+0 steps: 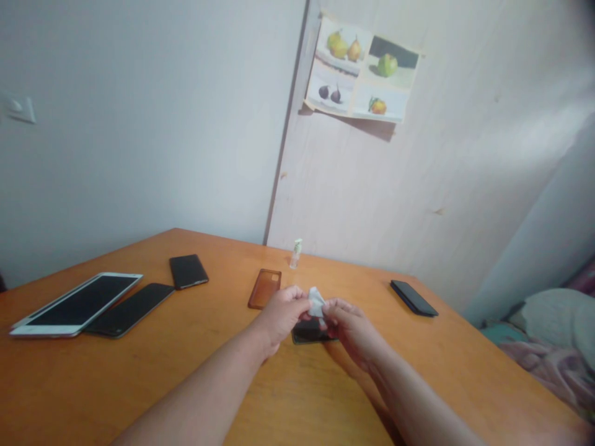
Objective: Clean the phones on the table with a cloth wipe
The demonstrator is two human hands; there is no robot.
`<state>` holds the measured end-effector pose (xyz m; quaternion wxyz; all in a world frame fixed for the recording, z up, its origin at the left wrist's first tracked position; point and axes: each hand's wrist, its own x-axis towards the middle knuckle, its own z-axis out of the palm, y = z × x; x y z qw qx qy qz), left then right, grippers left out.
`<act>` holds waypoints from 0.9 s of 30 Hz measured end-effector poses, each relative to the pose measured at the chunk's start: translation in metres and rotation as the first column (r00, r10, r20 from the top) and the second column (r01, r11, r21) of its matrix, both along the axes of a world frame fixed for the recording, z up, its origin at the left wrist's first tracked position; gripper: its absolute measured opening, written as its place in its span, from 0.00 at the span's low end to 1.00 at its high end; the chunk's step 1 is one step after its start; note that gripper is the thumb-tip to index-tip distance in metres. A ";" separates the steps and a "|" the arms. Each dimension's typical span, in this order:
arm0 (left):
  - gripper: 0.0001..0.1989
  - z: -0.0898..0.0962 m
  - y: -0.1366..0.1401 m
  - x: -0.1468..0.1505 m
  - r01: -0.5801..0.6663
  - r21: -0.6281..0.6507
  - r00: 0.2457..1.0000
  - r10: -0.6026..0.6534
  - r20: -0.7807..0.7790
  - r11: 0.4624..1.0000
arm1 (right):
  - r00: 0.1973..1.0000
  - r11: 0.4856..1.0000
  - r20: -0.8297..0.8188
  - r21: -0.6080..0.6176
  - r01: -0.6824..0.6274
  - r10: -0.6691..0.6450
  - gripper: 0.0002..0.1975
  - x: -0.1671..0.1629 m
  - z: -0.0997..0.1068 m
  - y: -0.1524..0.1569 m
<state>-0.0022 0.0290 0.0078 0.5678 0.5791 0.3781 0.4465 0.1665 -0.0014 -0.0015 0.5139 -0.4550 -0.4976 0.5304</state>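
Observation:
Between my two hands is a small white wipe or cloth (316,303), crumpled and held up above the table. My left hand (284,314) pinches its left side with thumb and fingers, while my right hand (348,325) grips the right side. Directly below them lies a dark smartphone (309,334), partly hidden by my hands. An orange-brown see-through phone case (266,288) rests just beyond my left hand. Farther back stands a small clear spray bottle (295,254), upright near the wall.
On the wooden table (195,378), a white tablet (79,305) partly overlaps a large black phone (132,310) at left. Another black phone or case (188,271) lies behind them. A dark wallet-like case (413,298) is at right. Bedding (553,353) shows beyond the right edge.

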 end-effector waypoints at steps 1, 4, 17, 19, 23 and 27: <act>0.06 -0.002 0.001 0.001 -0.015 0.022 1.000 0.015 -0.003 1.000 | 1.000 1.000 -0.012 -0.004 -0.004 0.004 0.12 0.000 -0.001 0.000; 0.05 -0.009 0.008 0.001 -0.121 0.143 0.991 0.127 -0.033 0.982 | 1.000 1.000 0.000 0.013 -0.012 0.012 0.13 0.001 -0.002 0.001; 0.11 -0.002 -0.005 0.004 0.160 0.234 0.987 -0.153 -0.045 0.959 | 0.999 0.995 0.037 0.103 -0.015 0.011 0.13 -0.001 0.000 0.000; 0.09 -0.002 -0.007 0.005 0.174 0.191 0.984 -0.179 0.006 0.966 | 0.999 0.994 0.039 0.107 0.015 -0.019 0.14 -0.001 0.000 0.000; 0.08 -0.003 -0.009 0.006 0.159 0.099 0.984 -0.166 0.067 0.982 | 0.991 0.983 0.043 0.143 0.117 -0.125 0.15 -0.001 0.000 0.001; 0.11 0.000 -0.010 0.005 0.144 0.015 0.980 -0.145 0.140 0.989 | 0.977 0.964 0.120 0.224 0.143 -0.173 0.15 -0.002 -0.002 0.002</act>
